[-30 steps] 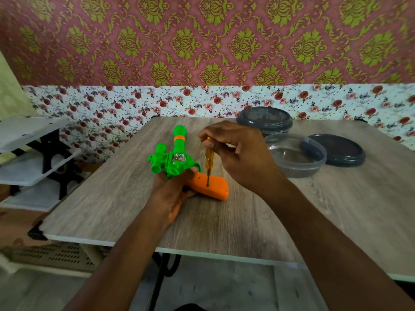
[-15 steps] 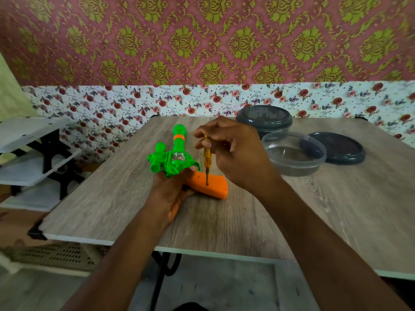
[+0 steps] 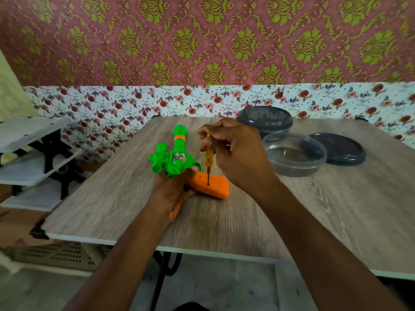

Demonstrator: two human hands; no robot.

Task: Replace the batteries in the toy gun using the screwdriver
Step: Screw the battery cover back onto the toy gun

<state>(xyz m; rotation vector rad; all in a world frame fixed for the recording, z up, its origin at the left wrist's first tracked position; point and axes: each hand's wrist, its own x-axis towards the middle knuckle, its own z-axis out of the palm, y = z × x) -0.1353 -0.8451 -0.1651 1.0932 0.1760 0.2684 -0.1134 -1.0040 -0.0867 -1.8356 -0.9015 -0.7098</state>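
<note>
— What did you have on the feed besides the job itself?

— I saw a clear plastic tub (image 3: 292,170) standing open-topped on the wood-grain table (image 3: 336,221). Just behind the tub sat a dark lidded tub (image 3: 265,118). Just to the right of the tub, a loose dark lid (image 3: 339,149) lay flat.

— And off the table?

— Well left of the tub I had a white shelf rack (image 3: 29,131) on black brackets. Lower and further left of the tub was a perforated crate (image 3: 56,254). Behind the tub ran a floral band (image 3: 134,104), with red-and-gold damask wallpaper (image 3: 202,41) above.
</note>
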